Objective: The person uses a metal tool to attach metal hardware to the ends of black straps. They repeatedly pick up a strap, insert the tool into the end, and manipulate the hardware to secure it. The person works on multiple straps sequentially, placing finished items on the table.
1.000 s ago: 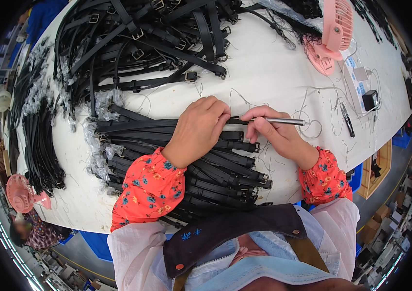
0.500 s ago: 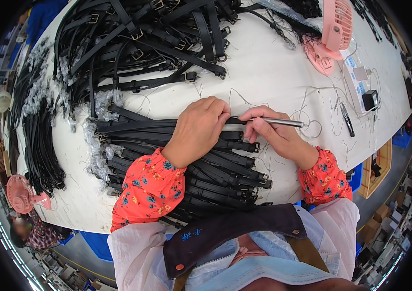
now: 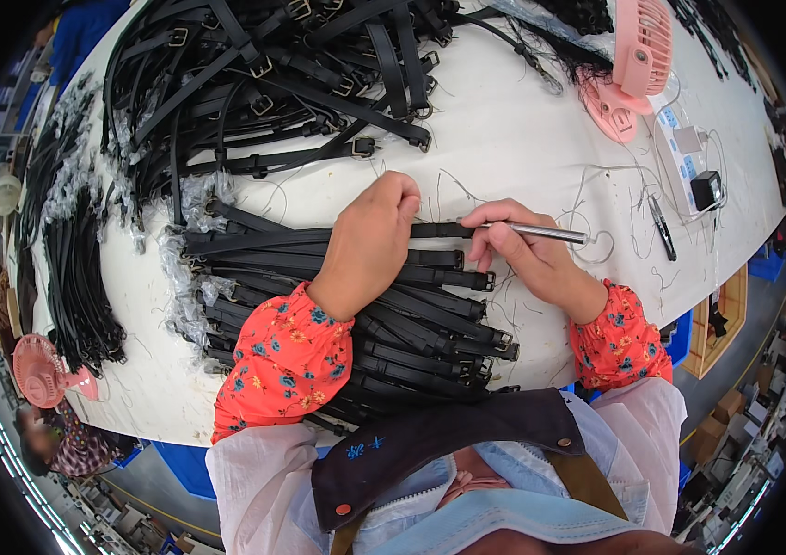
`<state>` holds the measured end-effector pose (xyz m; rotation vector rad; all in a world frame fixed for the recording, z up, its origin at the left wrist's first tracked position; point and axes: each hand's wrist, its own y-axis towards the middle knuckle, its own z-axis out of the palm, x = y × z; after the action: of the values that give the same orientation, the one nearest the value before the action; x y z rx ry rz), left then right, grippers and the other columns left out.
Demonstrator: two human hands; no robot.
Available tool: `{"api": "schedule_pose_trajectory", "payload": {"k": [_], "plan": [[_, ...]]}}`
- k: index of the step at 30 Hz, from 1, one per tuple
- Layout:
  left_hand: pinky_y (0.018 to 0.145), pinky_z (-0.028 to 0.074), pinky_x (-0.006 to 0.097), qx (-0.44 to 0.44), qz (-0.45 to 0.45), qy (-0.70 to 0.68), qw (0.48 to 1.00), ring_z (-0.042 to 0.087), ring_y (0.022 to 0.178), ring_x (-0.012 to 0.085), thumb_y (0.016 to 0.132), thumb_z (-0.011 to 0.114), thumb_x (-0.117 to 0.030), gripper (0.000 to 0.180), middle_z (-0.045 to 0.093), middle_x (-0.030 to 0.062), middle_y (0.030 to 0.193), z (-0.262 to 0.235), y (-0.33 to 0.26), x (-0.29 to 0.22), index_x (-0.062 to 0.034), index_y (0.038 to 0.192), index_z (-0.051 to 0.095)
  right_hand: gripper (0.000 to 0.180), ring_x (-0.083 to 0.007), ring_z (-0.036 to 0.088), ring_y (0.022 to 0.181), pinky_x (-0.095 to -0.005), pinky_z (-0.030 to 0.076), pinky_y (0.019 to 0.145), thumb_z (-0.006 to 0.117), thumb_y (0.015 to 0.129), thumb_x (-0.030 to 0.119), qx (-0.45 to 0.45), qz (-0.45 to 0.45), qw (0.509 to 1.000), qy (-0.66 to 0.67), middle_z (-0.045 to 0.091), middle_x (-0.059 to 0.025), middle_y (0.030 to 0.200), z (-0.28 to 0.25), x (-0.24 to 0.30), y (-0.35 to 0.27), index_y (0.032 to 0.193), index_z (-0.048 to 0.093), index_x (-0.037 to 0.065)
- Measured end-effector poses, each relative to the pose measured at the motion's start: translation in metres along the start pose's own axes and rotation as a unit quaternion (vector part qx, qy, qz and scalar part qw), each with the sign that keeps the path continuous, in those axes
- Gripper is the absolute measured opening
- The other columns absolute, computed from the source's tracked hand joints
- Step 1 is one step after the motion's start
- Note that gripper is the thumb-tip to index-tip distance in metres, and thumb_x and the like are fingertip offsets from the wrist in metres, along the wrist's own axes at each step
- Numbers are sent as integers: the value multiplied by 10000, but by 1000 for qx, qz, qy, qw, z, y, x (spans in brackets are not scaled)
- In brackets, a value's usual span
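Head view looks down on a white table [image 3: 522,139], and I see my left hand [image 3: 370,242] lying palm-down on a row of black straps [image 3: 411,314] laid side by side in front of me. Its fingers are flat and spread a little, pressing the top strap [image 3: 439,230] against the table rather than gripping it. My right hand [image 3: 527,254] is closed around a thin silver pen [image 3: 541,232], pinched between thumb and fingertips, with its near end on the top strap just beside my left fingertips. The pen's shaft runs out to the right over the bare table. Farther back, a loose heap of buckled straps [image 3: 264,83] covers the far part of the table, well apart from my hands. A pink desk fan [image 3: 638,55] stands at the far right, near a white power strip [image 3: 684,157] and small black snips [image 3: 661,227]. Another bundle of black straps [image 3: 79,277] lies at the left edge, with a second pink fan [image 3: 42,370] below it.
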<state>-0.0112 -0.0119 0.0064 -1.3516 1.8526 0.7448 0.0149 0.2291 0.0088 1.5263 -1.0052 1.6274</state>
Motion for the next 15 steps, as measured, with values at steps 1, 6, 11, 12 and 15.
{"api": "schedule_pose_trajectory", "payload": {"k": [1, 6, 11, 12, 15], "plan": [[751, 494, 388, -8, -31, -29, 999, 611, 830, 313, 928, 663, -42, 108, 659, 105, 957, -1, 1, 1, -27, 1019, 606, 357, -106, 649, 803, -257, 536, 742, 495, 1107, 310, -7, -1, 1000, 8, 697, -73, 902, -1, 0, 0, 1245, 625, 7], [856, 476, 399, 17, 161, 94, 982, 590, 950, 316, 855, 752, -84, 196, 644, 93, 1062, -7, 0, 0, -59, 1006, 630, 286, -154, 674, 881, -301, 543, 792, 538, 1085, 240, -58, -62, 994, -64, 698, -86, 972, -4, 6, 2, 1234, 628, 13], [863, 481, 417, 62, 193, 72, 977, 601, 944, 330, 810, 783, -110, 204, 645, 99, 1024, -8, 0, 7, -74, 952, 641, 238, -270, 677, 884, -357, 548, 782, 701, 947, 87, -50, -180, 946, -266, 698, -121, 1014, -2, -8, 12, 1179, 657, 66], [815, 495, 413, 89, 168, 48, 981, 622, 886, 331, 843, 764, -135, 181, 657, 111, 944, -9, -3, 5, -60, 955, 643, 263, -290, 673, 879, -364, 549, 776, 727, 911, 63, -31, -178, 943, -279, 696, -126, 1010, -1, -8, 9, 1166, 664, 77], [793, 504, 415, 143, 140, 15, 980, 642, 860, 346, 897, 724, -173, 143, 660, 130, 858, -8, -7, 8, -48, 949, 680, 307, -318, 668, 870, -381, 550, 761, 763, 858, 33, 5, -176, 936, -304, 692, -129, 987, 1, -8, 6, 1145, 680, 100]]}}
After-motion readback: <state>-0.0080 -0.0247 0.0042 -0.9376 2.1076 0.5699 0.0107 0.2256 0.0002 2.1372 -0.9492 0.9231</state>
